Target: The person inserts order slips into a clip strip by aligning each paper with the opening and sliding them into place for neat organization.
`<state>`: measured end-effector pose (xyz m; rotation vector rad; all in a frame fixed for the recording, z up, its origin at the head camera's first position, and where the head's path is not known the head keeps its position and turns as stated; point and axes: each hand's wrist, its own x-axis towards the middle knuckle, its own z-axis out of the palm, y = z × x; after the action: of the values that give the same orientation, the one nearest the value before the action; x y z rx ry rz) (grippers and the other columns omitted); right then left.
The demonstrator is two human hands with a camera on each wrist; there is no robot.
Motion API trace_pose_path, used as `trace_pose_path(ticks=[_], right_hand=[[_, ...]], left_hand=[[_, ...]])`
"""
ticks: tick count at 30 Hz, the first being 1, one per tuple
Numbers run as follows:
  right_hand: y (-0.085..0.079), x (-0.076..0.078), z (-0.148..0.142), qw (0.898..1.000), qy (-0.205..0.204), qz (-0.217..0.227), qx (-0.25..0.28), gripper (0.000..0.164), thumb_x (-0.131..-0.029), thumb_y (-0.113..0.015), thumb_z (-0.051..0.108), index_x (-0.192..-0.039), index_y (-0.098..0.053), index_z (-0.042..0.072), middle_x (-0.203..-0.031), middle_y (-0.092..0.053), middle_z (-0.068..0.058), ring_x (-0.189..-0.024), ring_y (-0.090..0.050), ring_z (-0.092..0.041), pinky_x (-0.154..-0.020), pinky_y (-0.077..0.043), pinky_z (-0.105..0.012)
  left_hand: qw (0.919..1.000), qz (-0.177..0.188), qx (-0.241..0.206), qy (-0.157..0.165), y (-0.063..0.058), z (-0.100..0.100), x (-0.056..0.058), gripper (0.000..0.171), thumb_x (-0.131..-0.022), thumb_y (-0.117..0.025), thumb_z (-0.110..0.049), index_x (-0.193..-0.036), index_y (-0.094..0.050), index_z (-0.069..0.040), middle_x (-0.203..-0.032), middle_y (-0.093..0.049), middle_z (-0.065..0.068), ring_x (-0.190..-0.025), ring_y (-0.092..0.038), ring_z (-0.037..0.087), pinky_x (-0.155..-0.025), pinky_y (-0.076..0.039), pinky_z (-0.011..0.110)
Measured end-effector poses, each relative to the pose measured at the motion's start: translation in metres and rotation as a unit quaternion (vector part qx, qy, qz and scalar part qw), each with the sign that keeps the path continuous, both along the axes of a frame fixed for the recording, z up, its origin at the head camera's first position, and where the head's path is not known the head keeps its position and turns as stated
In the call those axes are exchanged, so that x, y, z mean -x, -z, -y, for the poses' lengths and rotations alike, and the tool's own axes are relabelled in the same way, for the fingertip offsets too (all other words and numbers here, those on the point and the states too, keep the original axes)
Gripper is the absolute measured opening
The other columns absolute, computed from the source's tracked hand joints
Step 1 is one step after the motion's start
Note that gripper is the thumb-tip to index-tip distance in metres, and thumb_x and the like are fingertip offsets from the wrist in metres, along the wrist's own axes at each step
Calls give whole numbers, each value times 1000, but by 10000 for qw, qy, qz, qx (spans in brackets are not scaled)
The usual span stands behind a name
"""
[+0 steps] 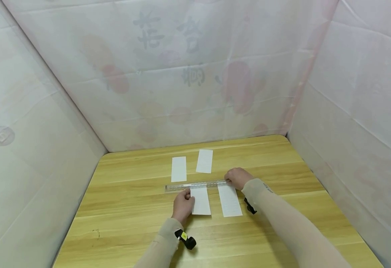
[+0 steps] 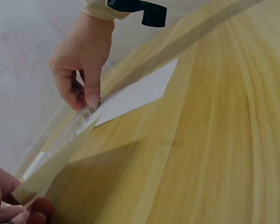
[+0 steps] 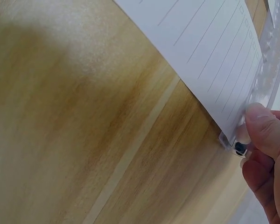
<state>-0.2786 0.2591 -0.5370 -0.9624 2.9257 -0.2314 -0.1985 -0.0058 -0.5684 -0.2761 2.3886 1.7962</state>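
A long clear plastic strip (image 1: 198,185), straight like a ruler with rounded shapes along it, runs crosswise on the table. My right hand (image 1: 239,178) pinches its right end between thumb and fingers, at the top corner of a lined white paper sheet (image 3: 210,56). With my left hand (image 1: 183,204) I pinch the left edge of another white paper sheet (image 1: 201,204), near its top corner. In the left wrist view that raised sheet (image 2: 60,158) slants up from the table and casts a shadow. Both sheets meet the strip along their top edges.
Beyond the strip, two more white slips, a left one (image 1: 179,169) and a right one (image 1: 204,161), lie flat on the wooden table (image 1: 125,208). Pale printed cloth walls (image 1: 182,111) enclose the table at the back and both sides.
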Motion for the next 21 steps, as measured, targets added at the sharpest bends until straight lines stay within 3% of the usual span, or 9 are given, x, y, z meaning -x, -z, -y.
trace_pose_path(ticks=[7,15,21], right_hand=[[-3,2,0,9999,-84,-105,8,28,-85,-72,6,-65,-56,17,-60,-42,10,-57,-33,-6,-56,-32,-25],[-7,3,0,9995,-202,-233,-103,46,-86,-70,4,-57,-39,22,-55,-31,11,-54,-24,-5,-54,-28,-23],[-6,2,2,9995,-211,-142,-180,50,-86,-68,1,-57,-33,23,-55,-27,10,-54,-22,-6,-54,-26,-22]], left_hand=[[9997,-148,-65,168,1,8,-3,44,-93,-55,-7,-135,-51,2,-93,-56,6,-63,-39,12,-58,-37,25],[9989,-286,116,353,1,9,-4,40,-93,-57,-6,-131,-54,3,-95,-57,5,-78,-47,15,-69,-42,28],[9991,-263,127,323,4,9,-5,41,-91,-59,-5,-131,-54,3,-93,-56,5,-79,-47,16,-71,-43,30]])
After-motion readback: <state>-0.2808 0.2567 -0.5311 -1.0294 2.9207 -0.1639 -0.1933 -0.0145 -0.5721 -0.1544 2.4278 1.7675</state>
